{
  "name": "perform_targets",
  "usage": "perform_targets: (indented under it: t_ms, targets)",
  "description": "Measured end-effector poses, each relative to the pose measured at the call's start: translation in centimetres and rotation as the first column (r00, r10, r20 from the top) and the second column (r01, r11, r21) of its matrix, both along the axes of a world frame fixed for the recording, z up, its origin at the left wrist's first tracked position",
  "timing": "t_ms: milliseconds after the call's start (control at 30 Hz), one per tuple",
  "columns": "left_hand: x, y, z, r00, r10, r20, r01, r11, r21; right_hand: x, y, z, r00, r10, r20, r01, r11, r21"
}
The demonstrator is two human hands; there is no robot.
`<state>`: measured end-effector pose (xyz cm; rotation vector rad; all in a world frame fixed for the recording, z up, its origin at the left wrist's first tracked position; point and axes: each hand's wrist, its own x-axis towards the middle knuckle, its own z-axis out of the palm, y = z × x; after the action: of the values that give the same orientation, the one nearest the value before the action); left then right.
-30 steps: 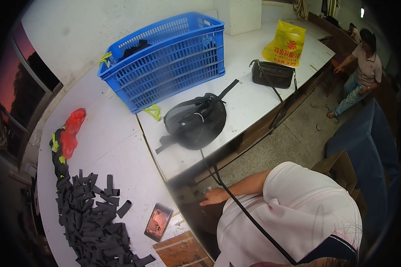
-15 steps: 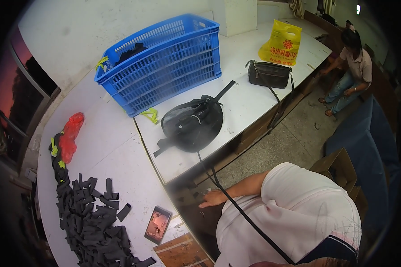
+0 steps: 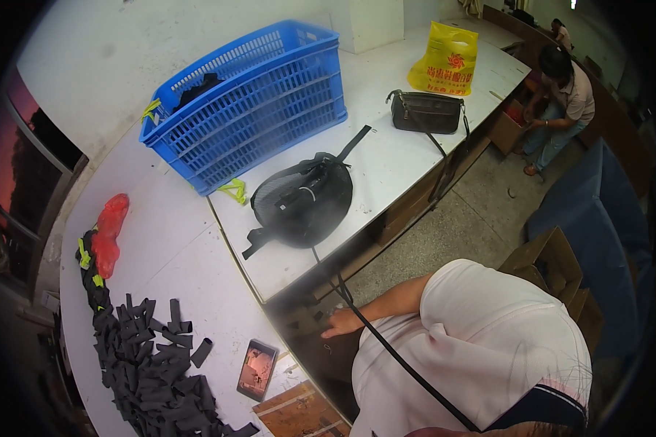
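Note:
My right hand (image 3: 342, 322) hangs just off the near edge of the white table, its fingers loosely stretched and holding nothing I can see. A black strap (image 3: 404, 361) crosses over my forearm and runs up toward a black mesh pouch (image 3: 304, 200) lying on the table. A smartphone (image 3: 257, 370) with a lit reddish screen lies face up left of the hand. Beyond it spreads a heap of short dark grey fabric tubes (image 3: 157, 382). My left hand is out of view.
A blue plastic crate (image 3: 259, 105) with dark cloth stands on the table (image 3: 171, 240). Behind are a brown handbag (image 3: 424, 113) and yellow bag (image 3: 444, 62); a red plastic bag (image 3: 108, 237) lies left. Cardboard boxes (image 3: 547, 266) stand right. A co-worker (image 3: 572, 98) bends over a box.
The view has shifted slightly, and my right hand stays by the table edge. The co-worker at the back has bent down, both hands at a brown box with something red inside.

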<state>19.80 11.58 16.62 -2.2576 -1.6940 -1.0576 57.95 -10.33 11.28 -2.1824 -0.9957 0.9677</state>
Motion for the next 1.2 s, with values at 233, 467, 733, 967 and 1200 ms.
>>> perform_targets:
  t_ms: [233,467,733,967,1200]
  targets:
    - [0.1,0.4,0.2,1.0,-0.02,-0.017,0.02,1.0,-0.005,-0.2,-0.2,0.8,0.999,-0.024,0.035,0.021,0.997,0.075]
    - [0.3,0.6,0.1,0.999,-0.033,-0.023,0.032,0.999,-0.012,-0.3,-0.1,0.1,0.997,-0.074,0.026,0.07,0.989,0.127]
    - [-0.3,0.9,-0.5,0.999,-0.028,-0.02,0.028,0.999,-0.021,-0.2,-0.3,0.9,0.999,-0.048,0.011,0.046,0.995,0.089]
    - [-0.7,1.3,-0.9,0.967,0.014,0.253,0.016,0.993,-0.117,-0.2,0.5,0.9,0.99,0.082,0.113,-0.07,0.991,-0.113]
    - [0.4,0.0,7.0,0.689,0.147,0.71,0.041,0.97,-0.241,-3.5,0.2,5.7,0.868,0.25,0.428,-0.331,0.935,0.125]
